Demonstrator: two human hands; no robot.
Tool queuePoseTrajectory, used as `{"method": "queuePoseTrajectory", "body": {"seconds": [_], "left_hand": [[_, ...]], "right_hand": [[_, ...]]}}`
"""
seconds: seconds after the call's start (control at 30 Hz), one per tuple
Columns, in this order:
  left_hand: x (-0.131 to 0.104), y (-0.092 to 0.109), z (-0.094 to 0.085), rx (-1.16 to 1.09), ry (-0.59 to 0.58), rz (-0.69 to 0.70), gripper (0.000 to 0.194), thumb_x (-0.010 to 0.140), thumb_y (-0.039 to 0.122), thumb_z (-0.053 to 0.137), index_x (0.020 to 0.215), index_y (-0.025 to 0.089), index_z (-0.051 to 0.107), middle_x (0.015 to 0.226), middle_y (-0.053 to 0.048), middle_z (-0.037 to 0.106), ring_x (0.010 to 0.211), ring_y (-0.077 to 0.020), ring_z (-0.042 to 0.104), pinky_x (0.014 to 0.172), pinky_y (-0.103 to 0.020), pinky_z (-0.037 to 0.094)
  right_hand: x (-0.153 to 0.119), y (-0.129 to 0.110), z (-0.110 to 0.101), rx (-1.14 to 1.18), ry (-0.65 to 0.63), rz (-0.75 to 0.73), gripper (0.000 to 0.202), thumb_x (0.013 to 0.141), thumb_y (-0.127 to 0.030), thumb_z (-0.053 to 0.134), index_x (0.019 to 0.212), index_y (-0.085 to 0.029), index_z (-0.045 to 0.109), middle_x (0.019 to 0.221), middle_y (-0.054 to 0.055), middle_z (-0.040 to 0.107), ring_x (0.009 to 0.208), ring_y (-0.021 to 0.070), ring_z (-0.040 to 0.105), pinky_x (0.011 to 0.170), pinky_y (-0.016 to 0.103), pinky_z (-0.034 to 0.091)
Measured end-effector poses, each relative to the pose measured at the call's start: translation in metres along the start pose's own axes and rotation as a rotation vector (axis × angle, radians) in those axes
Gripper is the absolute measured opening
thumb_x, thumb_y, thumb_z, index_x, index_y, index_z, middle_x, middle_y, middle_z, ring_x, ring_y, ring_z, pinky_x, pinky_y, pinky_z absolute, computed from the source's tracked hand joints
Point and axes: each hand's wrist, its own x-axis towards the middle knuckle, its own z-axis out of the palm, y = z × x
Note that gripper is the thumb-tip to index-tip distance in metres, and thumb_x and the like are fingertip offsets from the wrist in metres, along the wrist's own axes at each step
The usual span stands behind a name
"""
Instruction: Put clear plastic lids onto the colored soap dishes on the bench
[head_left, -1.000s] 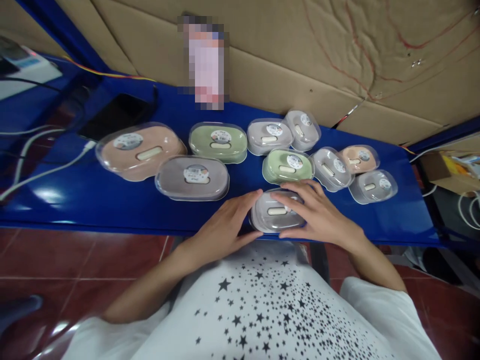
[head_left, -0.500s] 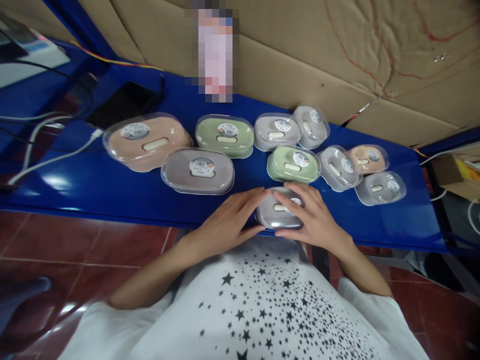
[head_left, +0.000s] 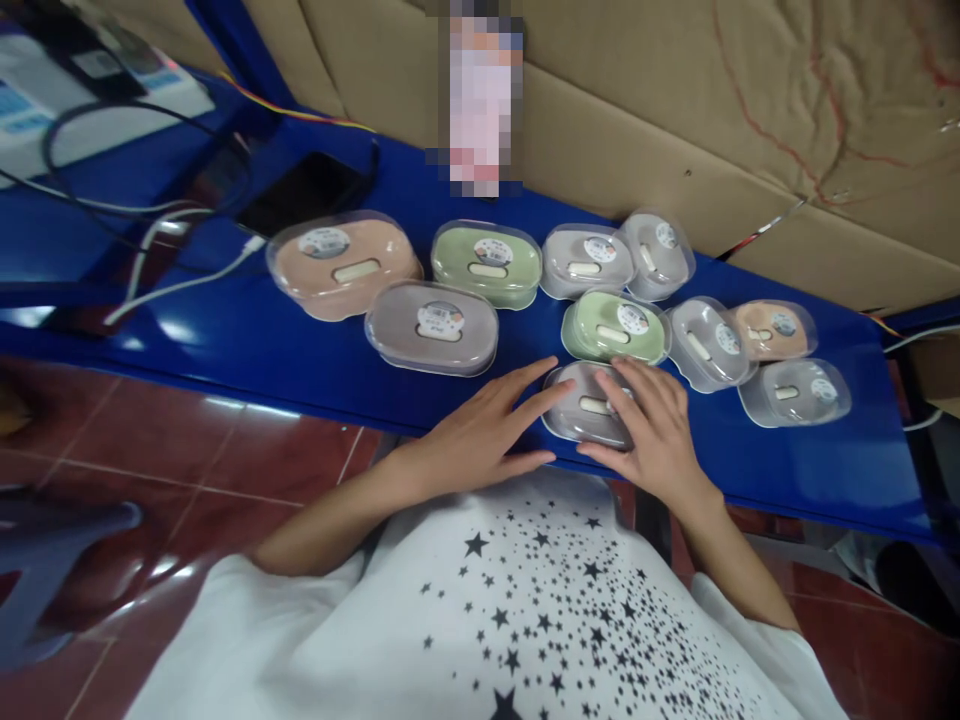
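At the table's front edge sits a grey oval lidded container (head_left: 589, 428) with a clear cover, a pale oblong tab and a round sticker. My right hand (head_left: 656, 425) spans its right end, thumb at the near side and fingers over the lid and far side, partly covering the sticker. Beside its left end, my left hand (head_left: 499, 430) has its fingers spread, the index fingertip over the lid's edge. Just behind stands a green container (head_left: 592, 335). Another grey container (head_left: 705, 350) is to the right of that one.
More containers stand around: a large orange one (head_left: 367, 250), a larger green one (head_left: 457, 270), a larger grey one (head_left: 397, 325) and several small ones on the right. A black phone (head_left: 307, 195) and a white cable (head_left: 187, 290) lie left on the blue table (head_left: 187, 355). Cardboard (head_left: 600, 130) lines the back.
My left hand has loosened, its fingers spreading away from the grey container's left end. My right hand stays on it. The whole view has shifted, so the table appears further right.
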Motion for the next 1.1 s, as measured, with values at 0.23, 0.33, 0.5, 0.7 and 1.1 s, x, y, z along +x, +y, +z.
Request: {"method": "queuePoseTrajectory", "body": {"seconds": [0.23,0.33,0.5,0.7,1.1], "left_hand": [[0.002,0.000,0.000,0.065,-0.019,0.049,0.077,0.108,0.045,0.060,0.173,0.034,0.020,0.182,-0.017,0.014,0.167,-0.0363,0.027,0.128,-0.061,0.042],[0.002,0.002,-0.002,0.057,-0.013,0.079,0.075,0.107,0.042,0.062,0.172,0.039,0.023,0.183,-0.012,0.008,0.168,-0.0374,0.022,0.129,-0.063,0.041],[-0.005,0.002,0.000,0.102,0.012,0.087,0.069,0.103,0.045,0.069,0.165,0.047,0.039,0.184,-0.002,0.008,0.167,-0.0424,0.021,0.127,-0.069,0.039],[-0.011,-0.003,0.012,0.265,0.237,0.338,0.085,0.096,0.053,0.077,0.166,0.052,0.029,0.184,0.000,-0.005,0.168,-0.0436,0.016,0.131,-0.070,0.027],[-0.010,-0.007,0.012,0.711,0.478,0.535,0.115,0.084,0.085,0.068,0.170,0.053,-0.001,0.184,0.003,-0.007,0.170,-0.0315,-0.014,0.136,-0.062,0.009]], "right_hand": [[-0.005,-0.003,0.005,-0.058,0.009,-0.073,0.095,0.097,-0.055,0.075,0.174,-0.041,0.020,0.161,0.010,0.058,0.143,0.0382,0.059,0.117,0.064,0.047],[-0.009,-0.005,0.009,-0.080,0.056,-0.062,0.100,0.095,-0.061,0.075,0.174,-0.041,0.018,0.160,0.010,0.059,0.145,0.0391,0.056,0.120,0.066,0.042],[-0.046,0.010,0.034,-0.034,0.228,0.072,0.113,0.072,-0.089,0.077,0.167,-0.049,0.031,0.165,0.010,0.047,0.153,0.0525,0.039,0.119,0.083,0.029],[-0.082,0.059,0.075,-0.153,0.683,0.147,0.131,0.041,-0.113,0.058,0.159,-0.056,0.045,0.166,0.000,0.042,0.164,0.0563,-0.006,0.121,0.087,0.018],[-0.073,0.035,0.073,-0.136,0.296,0.327,0.097,0.051,-0.092,0.077,0.127,-0.032,0.079,0.161,0.011,0.050,0.163,0.0618,-0.008,0.119,0.088,0.015]]}}
